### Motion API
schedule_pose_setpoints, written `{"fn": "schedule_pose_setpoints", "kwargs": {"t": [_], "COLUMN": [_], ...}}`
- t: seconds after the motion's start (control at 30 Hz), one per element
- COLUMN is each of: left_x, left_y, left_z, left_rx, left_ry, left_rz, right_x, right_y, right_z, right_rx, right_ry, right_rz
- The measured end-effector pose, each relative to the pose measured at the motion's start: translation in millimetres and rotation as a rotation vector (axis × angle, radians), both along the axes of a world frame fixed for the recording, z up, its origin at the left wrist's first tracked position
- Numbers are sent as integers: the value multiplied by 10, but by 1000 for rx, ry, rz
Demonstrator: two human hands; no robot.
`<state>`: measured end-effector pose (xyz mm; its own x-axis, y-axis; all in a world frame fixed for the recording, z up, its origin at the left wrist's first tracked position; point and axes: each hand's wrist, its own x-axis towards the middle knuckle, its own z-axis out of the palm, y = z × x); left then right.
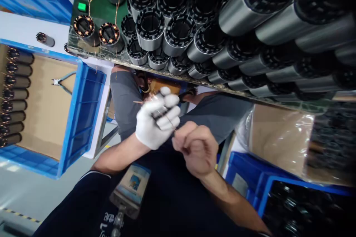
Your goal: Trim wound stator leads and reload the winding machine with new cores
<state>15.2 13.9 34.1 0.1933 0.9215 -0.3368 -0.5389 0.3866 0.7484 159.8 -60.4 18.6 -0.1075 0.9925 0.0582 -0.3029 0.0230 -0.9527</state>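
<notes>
In a white glove, my left hand is wrapped round a dark motor stator with copper windings at its end. Motion blur and the fingers hide most of that stator. A thin copper wire runs from it toward my right hand, which is bare. The fingertips of the right hand are pinched together on the wire's end. Both hands are over my lap, below the bench edge. Wound stators with loose copper ends stand on the green bench corner above.
Rows of bare stator cores fill the bench. At left, a blue crate holds several wound stators and pliers. One stator lies beside it. Blue bins and a plastic-wrapped carton are at right.
</notes>
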Motion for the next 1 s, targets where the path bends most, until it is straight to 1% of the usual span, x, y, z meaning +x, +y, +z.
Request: {"fn": "schedule_pose_setpoints", "kwargs": {"t": [0.07, 0.1, 0.13, 0.2, 0.23, 0.27, 0.3, 0.33, 0.4, 0.43, 0.5, 0.53, 0.57, 0.6, 0.63, 0.7, 0.77, 0.8, 0.87, 0.9, 0.93, 1.0], "left_x": [-108, -177, -241, -329, -349, -355, -351, -342, -310, -288, -229, -192, -155, -120, -93, -77, -116, -148, -212, -232, -241, -227], "left_y": [144, 207, 253, 287, 274, 245, 203, 155, 52, 3, -78, -109, -133, -152, -165, -184, -201, -210, -230, -240, -249, -256], "left_z": [-29, -48, -68, -101, -111, -115, -113, -107, -88, -80, -79, -90, -111, -142, -180, -271, -352, -381, -410, -413, -410, -399], "left_rx": [214, 358, 520, 805, 908, 944, 892, 776, 459, 272, -66, -190, -276, -313, -299, -192, -133, -153, -270, -321, -350, -369], "left_ry": [234, 359, 470, 623, 671, 680, 642, 570, 329, 185, -73, -161, -213, -233, -230, -170, -91, -68, -54, -53, -50, -30], "left_rz": [30, 14, -23, -173, -251, -310, -348, -385, -440, -460, -464, -446, -419, -390, -359, -308, -331, -364, -414, -399, -343, -176], "right_x": [155, 244, 324, 427, 442, 435, 409, 374, 303, 282, 289, 314, 348, 385, 419, 453, 423, 382, 265, 200, 143, 87], "right_y": [-33, -19, 11, 91, 128, 155, 167, 163, 118, 88, 45, 41, 52, 76, 111, 200, 291, 327, 364, 357, 331, 230], "right_z": [-75, -72, -47, 30, 63, 80, 79, 62, 2, -25, -38, -19, 16, 63, 117, 222, 293, 307, 283, 248, 202, 108], "right_rx": [-52, -96, -139, -191, -199, -202, -206, -212, -215, -215, -178, -138, -89, -34, 25, 116, 153, 154, 142, 145, 168, 270], "right_ry": [-15, -22, -63, -171, -217, -234, -214, -162, -35, -16, -112, -200, -286, -350, -379, -324, -207, -178, -201, -256, -335, -523], "right_rz": [-67, -65, -17, 71, 104, 125, 134, 134, 139, 156, 190, 198, 191, 169, 135, 90, 129, 161, 202, 204, 203, 224]}}
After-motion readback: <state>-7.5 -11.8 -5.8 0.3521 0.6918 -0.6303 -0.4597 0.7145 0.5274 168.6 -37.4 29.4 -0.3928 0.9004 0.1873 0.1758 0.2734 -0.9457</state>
